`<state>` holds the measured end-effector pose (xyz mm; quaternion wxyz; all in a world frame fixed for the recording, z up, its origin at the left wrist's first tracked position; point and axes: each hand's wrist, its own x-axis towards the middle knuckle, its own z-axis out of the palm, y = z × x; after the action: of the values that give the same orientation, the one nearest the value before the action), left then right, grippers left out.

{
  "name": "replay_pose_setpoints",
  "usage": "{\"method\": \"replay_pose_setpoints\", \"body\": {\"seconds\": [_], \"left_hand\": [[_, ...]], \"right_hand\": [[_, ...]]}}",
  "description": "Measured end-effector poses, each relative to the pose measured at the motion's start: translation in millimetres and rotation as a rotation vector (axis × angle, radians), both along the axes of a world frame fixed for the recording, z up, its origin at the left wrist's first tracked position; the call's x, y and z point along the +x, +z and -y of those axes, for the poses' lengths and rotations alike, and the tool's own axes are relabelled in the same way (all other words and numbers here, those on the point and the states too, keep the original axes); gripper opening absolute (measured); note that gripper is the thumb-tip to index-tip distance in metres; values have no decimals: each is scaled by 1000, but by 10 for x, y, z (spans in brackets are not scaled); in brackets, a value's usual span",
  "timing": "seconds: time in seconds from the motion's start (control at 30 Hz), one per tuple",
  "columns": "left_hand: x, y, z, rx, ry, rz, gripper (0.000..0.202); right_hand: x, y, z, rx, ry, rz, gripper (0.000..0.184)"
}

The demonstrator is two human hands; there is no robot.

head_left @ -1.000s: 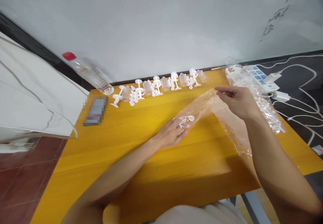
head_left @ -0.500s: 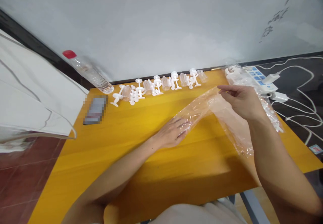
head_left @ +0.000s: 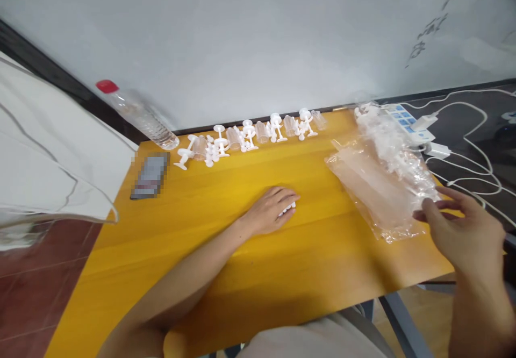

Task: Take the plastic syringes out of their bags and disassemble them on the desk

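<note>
My left hand [head_left: 271, 212] lies palm down on the yellow table [head_left: 226, 261], fingers curled over a small white plastic part [head_left: 288, 210] that peeks out at the fingertips. An empty clear plastic bag [head_left: 368, 188] lies flat on the table to the right. Beside it lies a second clear bag of white parts [head_left: 397, 154]. My right hand [head_left: 463, 229] hovers at the table's right edge, fingers apart, with its fingertips touching the near corner of the bags.
A row of white plastic stems and clear cups [head_left: 250, 135] runs along the table's far edge. A water bottle [head_left: 139, 116] and a phone [head_left: 150, 175] are at the far left. A power strip [head_left: 411, 121] with white cables [head_left: 479, 148] sits at the right.
My right hand let the clear bag drop flat on the table and moved right and toward me. My left hand is out of the bag, resting on the table over the white part.
</note>
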<state>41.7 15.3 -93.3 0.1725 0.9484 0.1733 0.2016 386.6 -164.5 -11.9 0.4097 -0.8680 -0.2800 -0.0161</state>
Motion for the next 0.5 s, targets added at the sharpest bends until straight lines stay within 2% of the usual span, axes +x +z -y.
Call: {"method": "replay_pose_setpoints", "body": {"seconds": [0.07,0.13,0.2,0.3,0.4,0.5], "left_hand": [[-1,4,9,0,4,-2,34],[-1,8,18,-5,3,-6,34],[2,14,26,-11,7,-9,35],[12,23,30,-8,17,-5,35],[19,24,27,-9,10,3,34],[20,8,19,-19,14,8,33]], "right_hand": [[-11,-23,151,-261,46,150,43],[-72,56,188,-393,36,384,49],[-139,168,69,-348,66,590,59],[-152,226,-323,-327,332,780,67],[-109,42,-634,-545,585,686,72],[-162,-277,-630,-670,738,509,70]]}}
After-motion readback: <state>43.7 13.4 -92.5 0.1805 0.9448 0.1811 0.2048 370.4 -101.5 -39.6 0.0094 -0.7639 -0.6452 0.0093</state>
